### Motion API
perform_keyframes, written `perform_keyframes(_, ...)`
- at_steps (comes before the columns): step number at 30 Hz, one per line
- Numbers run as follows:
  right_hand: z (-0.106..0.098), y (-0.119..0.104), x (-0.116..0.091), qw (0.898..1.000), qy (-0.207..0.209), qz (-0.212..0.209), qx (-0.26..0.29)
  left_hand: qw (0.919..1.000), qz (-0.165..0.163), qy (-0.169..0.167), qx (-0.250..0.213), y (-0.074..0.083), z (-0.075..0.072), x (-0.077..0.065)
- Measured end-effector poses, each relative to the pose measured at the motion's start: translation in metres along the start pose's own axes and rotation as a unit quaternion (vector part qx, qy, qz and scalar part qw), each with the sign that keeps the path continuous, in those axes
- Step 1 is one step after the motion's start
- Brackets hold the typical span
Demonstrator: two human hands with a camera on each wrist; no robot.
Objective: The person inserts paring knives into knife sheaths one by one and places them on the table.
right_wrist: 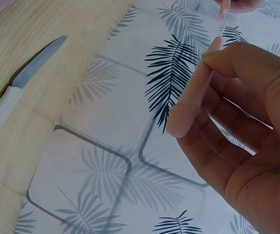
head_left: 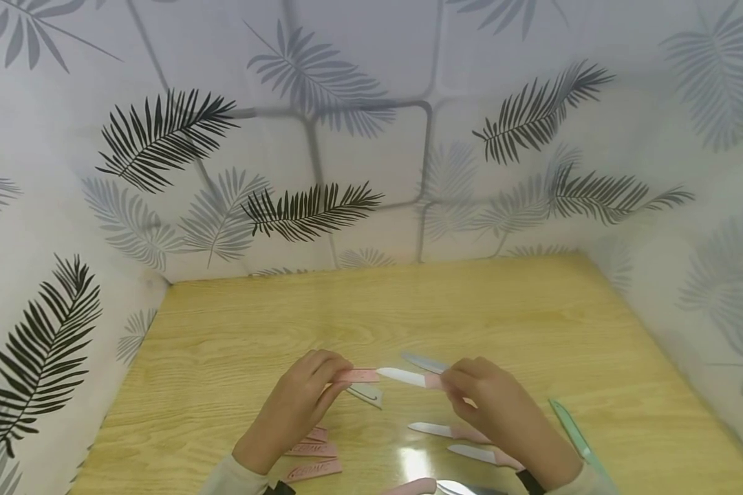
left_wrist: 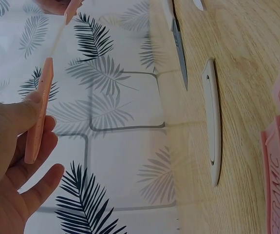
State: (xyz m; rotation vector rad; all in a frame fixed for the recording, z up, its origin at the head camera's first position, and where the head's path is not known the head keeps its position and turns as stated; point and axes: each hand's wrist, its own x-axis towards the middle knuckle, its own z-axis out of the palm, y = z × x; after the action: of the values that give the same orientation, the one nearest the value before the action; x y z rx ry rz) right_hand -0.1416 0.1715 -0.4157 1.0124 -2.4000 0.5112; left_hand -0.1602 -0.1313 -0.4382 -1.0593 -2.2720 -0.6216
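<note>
My left hand (head_left: pixel 306 395) pinches a pink knife sheath (left_wrist: pixel 41 112) between thumb and fingers. In my right hand (head_left: pixel 495 409) is a knife with a white blade (head_left: pixel 405 376) and a pink handle (right_wrist: pixel 193 97). The blade points left, its tip at the sheath's end; whether it is inside I cannot tell. Both are held above the table. Below the left hand lies a pale sheath (left_wrist: pixel 213 122). Beyond the right hand rests a white-handled knife with a grey blade (right_wrist: pixel 40 61).
Several pink sheaths (head_left: pixel 312 449) lie by the left forearm. Two white-bladed knives, one upper (head_left: pixel 432 429) and one lower (head_left: pixel 472 452), lie near the right forearm. A green tool (head_left: pixel 572 430) is farther right. A pink handle (head_left: pixel 413 487) shows at the bottom edge. Leaf-patterned sheeting (head_left: pixel 371 158) surrounds the wooden table (head_left: pixel 371 309).
</note>
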Motion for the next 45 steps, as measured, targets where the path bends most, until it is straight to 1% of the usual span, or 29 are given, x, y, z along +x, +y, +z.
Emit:
perform_keyframes(3,0.001,-0.001,0.0,1.0,0.001,-0.003,-0.005,1.0,0.006,0.007,0.0,0.0,-0.001,0.0)
perform_keyframes(10,0.004,-0.001,0.0,1.0,0.008,-0.008,-0.015,0.9999,0.009,0.005,0.002,0.001,-0.002,0.0)
perform_keyframes(14,0.004,-0.002,0.001,1.0,0.004,-0.008,-0.022,0.9999,0.011,0.003,-0.005,0.001,0.0,0.0)
perform_keyframes(18,0.004,-0.002,0.001,1.0,0.001,-0.008,-0.026,0.9999,0.008,-0.003,-0.012,0.0,0.001,0.0)
perform_keyframes(24,0.004,-0.001,0.002,1.0,0.0,-0.011,-0.029,0.9997,-0.007,-0.016,-0.015,0.0,0.001,0.001)
perform_keyframes(31,0.004,-0.003,0.007,0.999,-0.007,-0.022,-0.042,0.9998,0.018,0.01,-0.004,-0.001,0.004,0.002)
perform_keyframes(35,0.004,-0.005,0.009,0.998,-0.011,-0.028,-0.047,0.9998,0.019,0.009,-0.005,0.001,0.004,0.004)
perform_keyframes(39,0.005,-0.007,0.012,0.998,-0.018,-0.025,-0.051,0.9998,0.015,0.003,-0.013,0.003,0.005,0.005)
perform_keyframes(43,0.005,-0.009,0.013,0.998,-0.023,-0.025,-0.057,0.9995,0.024,0.009,-0.015,0.004,0.007,0.006)
perform_keyframes(45,0.006,-0.01,0.015,0.998,-0.023,-0.031,-0.055,0.9992,0.033,0.016,-0.016,0.005,0.008,0.007)
